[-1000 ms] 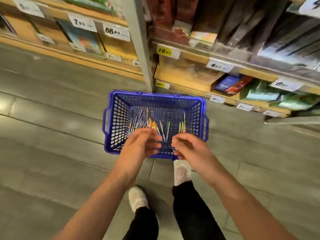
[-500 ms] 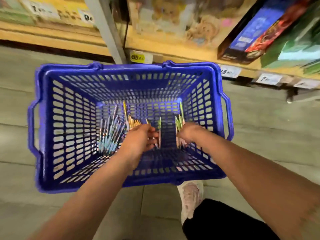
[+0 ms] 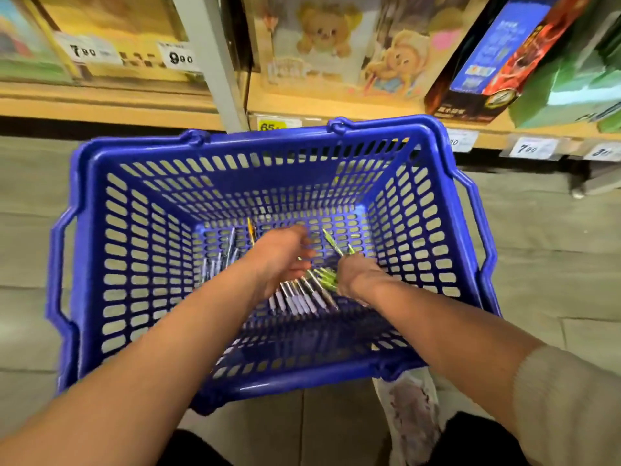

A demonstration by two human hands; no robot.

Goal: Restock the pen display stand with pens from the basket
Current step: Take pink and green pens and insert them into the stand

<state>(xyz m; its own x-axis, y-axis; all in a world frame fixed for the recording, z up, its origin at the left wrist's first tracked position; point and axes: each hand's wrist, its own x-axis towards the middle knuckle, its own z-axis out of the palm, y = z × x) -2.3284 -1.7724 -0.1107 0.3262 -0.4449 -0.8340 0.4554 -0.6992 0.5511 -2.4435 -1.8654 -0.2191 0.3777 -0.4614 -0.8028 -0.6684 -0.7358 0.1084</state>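
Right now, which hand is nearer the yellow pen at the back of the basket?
Left. The left hand hovers open just right of the yellow pen, almost touching it. The right hand is farther right and nearer the person, closed around green pens.

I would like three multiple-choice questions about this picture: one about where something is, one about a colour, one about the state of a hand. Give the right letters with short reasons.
1. Where does the basket stand?
A. on a shelf
B. on the floor before the shelves
C. on a table

2. What colour are the pens in the right hand?
A. green
B. red
C. black

3. How is the left hand?
A. closed around the basket's handle
B. outside the basket
C. open, fingers spread, above the pens on the bottom

Answers: 1 B, floor tiles show around it. 2 A, green barrels stick out of the fist. 3 C, the fingers grip nothing.
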